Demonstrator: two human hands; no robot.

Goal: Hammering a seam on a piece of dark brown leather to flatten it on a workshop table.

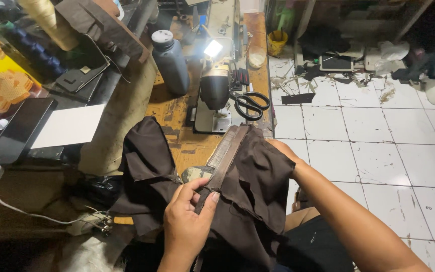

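Worn wooden desk (pixel 177 118), orange-brown top with paint scuffed off, runs up the middle of the view; white tiled floor (pixel 378 146) to its right, littered with scraps near the far wall.

Dark brown woven fabric piece (pixel 250 201) lies draped over the desk's near edge and the person's lap, one flap spread to the left, the rest bunched to the right.

Cream-coloured industrial sewing machine (pixel 217 75) stands further up the desk, its lamp lit, well apart from the fabric's near end.

Dark grey plastic bottle with white cap (pixel 169 60) upright just left of the machine.

Left hand (pixel 187 221): grip closed, thumb and fingers pinching the long brown fabric waistband strip (pixel 225 158) at its near end. Strip runs diagonally up toward the machine, lying on top of the fabric.

Right hand (pixel 280 148): mostly hidden under the fabric's right edge; cannot tell its grip.

Black-handled metal scissors (pixel 250 103) rest on the desk, right of the machine's base, blades shut.
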